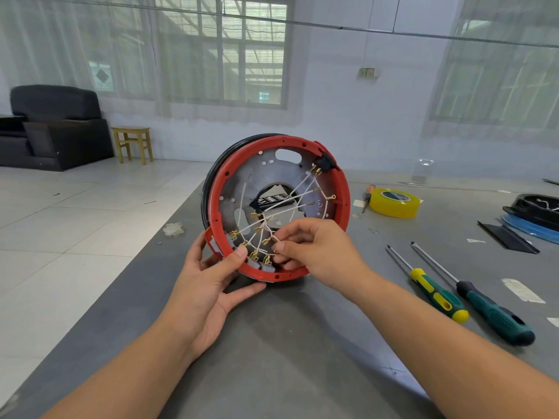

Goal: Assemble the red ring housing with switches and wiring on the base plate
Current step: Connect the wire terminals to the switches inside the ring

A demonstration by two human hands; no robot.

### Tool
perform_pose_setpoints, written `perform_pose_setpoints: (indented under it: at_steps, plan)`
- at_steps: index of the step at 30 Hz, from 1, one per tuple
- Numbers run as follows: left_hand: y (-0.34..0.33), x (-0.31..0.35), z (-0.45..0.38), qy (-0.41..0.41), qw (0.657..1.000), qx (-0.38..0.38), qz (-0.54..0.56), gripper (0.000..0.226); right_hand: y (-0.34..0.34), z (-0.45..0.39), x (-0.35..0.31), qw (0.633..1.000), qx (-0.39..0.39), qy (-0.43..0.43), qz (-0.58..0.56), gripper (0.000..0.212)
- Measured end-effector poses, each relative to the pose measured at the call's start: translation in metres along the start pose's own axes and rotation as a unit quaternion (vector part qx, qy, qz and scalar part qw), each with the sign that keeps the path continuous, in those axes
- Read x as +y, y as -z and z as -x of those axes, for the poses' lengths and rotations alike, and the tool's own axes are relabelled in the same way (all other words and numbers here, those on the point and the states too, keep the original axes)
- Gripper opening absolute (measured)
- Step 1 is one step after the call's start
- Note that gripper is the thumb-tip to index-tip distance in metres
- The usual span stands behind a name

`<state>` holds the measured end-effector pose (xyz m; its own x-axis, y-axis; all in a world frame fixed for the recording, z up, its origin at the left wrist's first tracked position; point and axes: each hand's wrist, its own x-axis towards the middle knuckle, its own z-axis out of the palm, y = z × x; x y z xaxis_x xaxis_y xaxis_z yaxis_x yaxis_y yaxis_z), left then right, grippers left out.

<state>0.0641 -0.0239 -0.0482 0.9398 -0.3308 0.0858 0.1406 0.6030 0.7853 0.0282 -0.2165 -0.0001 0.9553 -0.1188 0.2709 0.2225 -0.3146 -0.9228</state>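
Grey table (272, 343); upright red ring housing (343, 189), white-wired

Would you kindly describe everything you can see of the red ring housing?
The red ring housing looks like moulded plastic, a round rim with small holes, tilted up on edge on the grey table. It frames a grey metal base plate crossed by white wires with brass terminals. A black switch sits at its upper right, grey ones at the bottom. The left hand grips its lower rim; the right hand pinches a wire inside.
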Motion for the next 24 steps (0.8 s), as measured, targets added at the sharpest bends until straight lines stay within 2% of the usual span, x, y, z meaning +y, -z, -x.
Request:
perform_pose_setpoints:
  at_steps: [2,8,18,24]
  plan:
    - [-0.0015,0.0,0.0009,-0.001,1.0,-0.002,0.011,0.064,-0.0007,-0.0001,0.0004,0.999,0.008,0.01,0.034,0.014]
    - [-0.0036,0.0006,0.0026,-0.002,1.0,-0.026,0.01,0.046,-0.0018,-0.0011,0.0034,1.0,-0.003,0.007,0.01,0.014]
    - [-0.0011,-0.0003,0.0025,-0.009,1.0,-0.006,0.019,0.054,-0.0025,0.0002,0.0044,0.996,-0.003,0.033,0.084,0.016]
    - [-0.0027,0.0003,0.0033,-0.008,0.999,-0.015,0.032,0.05,-0.0056,-0.0004,0.0065,0.992,0.002,0.051,0.112,0.015]
